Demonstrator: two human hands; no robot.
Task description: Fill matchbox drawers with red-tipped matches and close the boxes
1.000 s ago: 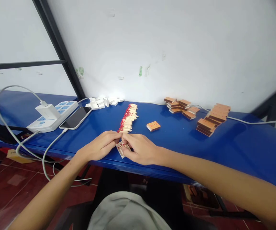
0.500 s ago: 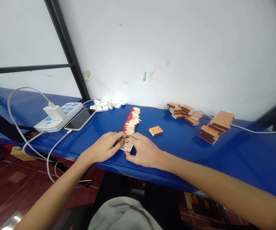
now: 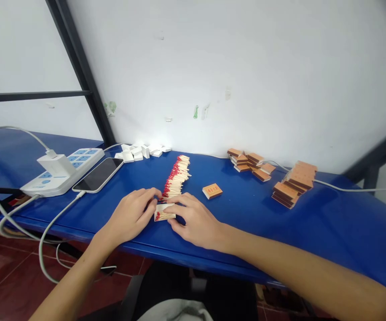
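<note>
A small white matchbox tray (image 3: 159,207) lies on the blue table between my hands, with some red-headed matches (image 3: 162,216) inside. My left hand (image 3: 130,218) is at its left end, thumb and forefinger apart, fingertips by the red heads at the near end of a long row of matches (image 3: 178,176). Over the tray's right side is my right hand (image 3: 197,220); its thumb rests at the near right corner and its fingers reach across the tray, one touching the row's near end. Right of the row sits an orange matchbox (image 3: 212,191).
White empty trays (image 3: 137,152) are heaped at the back left. Brown and orange matchbox sleeves (image 3: 249,162) lie by the wall, with more stacked boxes (image 3: 295,183) further right. A phone (image 3: 98,175) on a cable and a power strip (image 3: 62,171) occupy the left.
The view has shifted, so things appear further left. The hands have parted a little, exposing more of the tray and its matches. My left fingertips have moved up beside the row's near end.
</note>
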